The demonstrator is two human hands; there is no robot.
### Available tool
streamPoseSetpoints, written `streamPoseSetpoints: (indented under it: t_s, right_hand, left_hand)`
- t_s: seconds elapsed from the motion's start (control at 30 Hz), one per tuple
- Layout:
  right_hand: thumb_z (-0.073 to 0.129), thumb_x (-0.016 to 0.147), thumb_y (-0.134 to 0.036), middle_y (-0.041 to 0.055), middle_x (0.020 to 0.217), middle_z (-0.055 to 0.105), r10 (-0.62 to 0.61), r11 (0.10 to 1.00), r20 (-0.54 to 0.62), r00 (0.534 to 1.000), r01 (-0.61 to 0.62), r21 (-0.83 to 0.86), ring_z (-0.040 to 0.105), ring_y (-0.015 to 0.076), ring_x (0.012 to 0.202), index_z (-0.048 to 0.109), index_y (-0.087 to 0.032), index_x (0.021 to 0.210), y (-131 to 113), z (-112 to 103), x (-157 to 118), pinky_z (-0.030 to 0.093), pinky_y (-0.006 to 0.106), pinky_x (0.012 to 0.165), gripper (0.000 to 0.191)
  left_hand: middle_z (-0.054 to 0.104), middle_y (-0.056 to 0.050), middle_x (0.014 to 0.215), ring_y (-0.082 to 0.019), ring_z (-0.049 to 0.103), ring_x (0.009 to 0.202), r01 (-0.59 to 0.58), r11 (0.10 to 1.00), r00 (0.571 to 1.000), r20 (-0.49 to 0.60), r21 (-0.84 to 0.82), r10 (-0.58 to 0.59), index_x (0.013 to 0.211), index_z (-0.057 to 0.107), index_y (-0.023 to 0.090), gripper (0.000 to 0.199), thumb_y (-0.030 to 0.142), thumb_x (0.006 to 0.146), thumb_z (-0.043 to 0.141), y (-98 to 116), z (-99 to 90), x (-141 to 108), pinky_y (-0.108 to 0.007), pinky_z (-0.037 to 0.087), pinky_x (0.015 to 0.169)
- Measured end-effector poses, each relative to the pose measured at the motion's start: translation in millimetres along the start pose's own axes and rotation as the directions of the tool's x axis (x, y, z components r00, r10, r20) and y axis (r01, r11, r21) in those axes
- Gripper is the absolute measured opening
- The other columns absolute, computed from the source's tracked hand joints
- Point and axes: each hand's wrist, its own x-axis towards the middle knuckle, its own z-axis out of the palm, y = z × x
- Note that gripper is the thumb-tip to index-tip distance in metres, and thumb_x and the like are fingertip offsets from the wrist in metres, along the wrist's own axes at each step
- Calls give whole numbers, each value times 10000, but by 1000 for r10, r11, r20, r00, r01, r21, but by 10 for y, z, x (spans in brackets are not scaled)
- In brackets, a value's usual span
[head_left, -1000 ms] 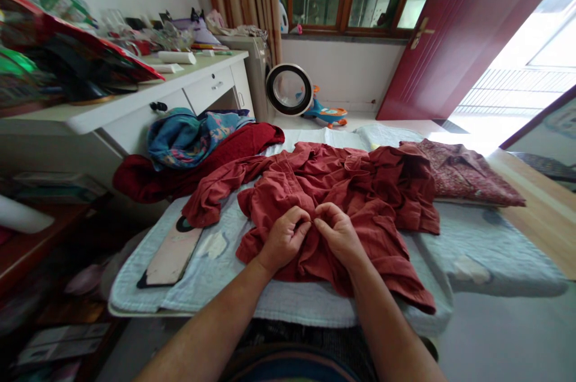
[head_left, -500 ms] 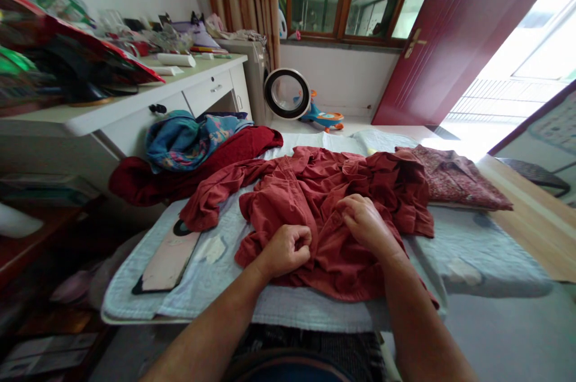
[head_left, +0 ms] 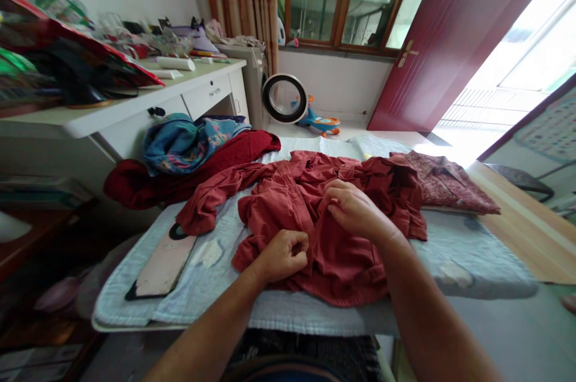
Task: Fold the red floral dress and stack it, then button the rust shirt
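A rumpled rust-red shirt (head_left: 274, 208) lies across a pale blue cloth-covered board (head_left: 234, 274), one sleeve stretched out to the left. My left hand (head_left: 285, 255) is closed on the front edge of the shirt near its middle. Farther right and slightly higher, my right hand (head_left: 353, 205) pinches the shirt's fabric and holds it raised, so the cloth below hangs in a smooth fold. The fingertips of both hands are partly hidden by the fabric and knuckles.
A flat pinkish object (head_left: 164, 265) lies left of the shirt. Beyond are a dark red cloth (head_left: 252, 148) and blue floral clothing (head_left: 175, 142). A folded patterned garment (head_left: 454, 184) lies right. A cluttered white desk (head_left: 171, 94) borders the left; a washing machine's round door (head_left: 285, 98) stands open behind.
My right hand has moved a little up and left, lifting the shirt's fabric with it. The left hand keeps its hold in nearly the same place. The view has shifted slightly.
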Motion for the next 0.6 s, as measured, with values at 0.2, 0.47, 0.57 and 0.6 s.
streamPoseSetpoints:
  t_s: [0.2,0.47,0.57,0.6]
  right_hand:
    - [471,720,-44,12,759,624,79,990,51,996,-84,117,544,157,700,577,-209,738,103,552,162,397,263,683,198]
    - [472,745,-64,18,878,671,171,879,17,985,-161,449,603,166,845,632,-193,874,500,1124,-78,467,304,821,243]
    - [488,734,-77,14,878,664,188,861,3,982,-166,480,593,161,828,634,-194,895,520,1135,-85,470,303,801,246]
    - [504,725,-84,10,867,650,201,863,-20,979,-167,476,579,158,808,625,-192,889,522,1138,-82,468,296,780,231]
  left_hand:
    - [413,51,576,-95,366,571,75,996,994,78,40,-78,592,420,183,66,151,624,469,-22,-33,-34,-232,232,522]
    - [447,52,539,-93,384,535,152,978,982,89,146,-166,561,453,184,86,145,606,515,15,9,2,-219,230,483]
    - [492,42,535,-102,413,512,165,957,977,92,237,-192,562,501,186,84,146,627,536,103,-21,-10,-226,233,477]
    - [510,35,536,-107,423,503,164,945,977,88,284,-196,564,521,188,89,152,640,551,149,-51,-17,-233,236,482]
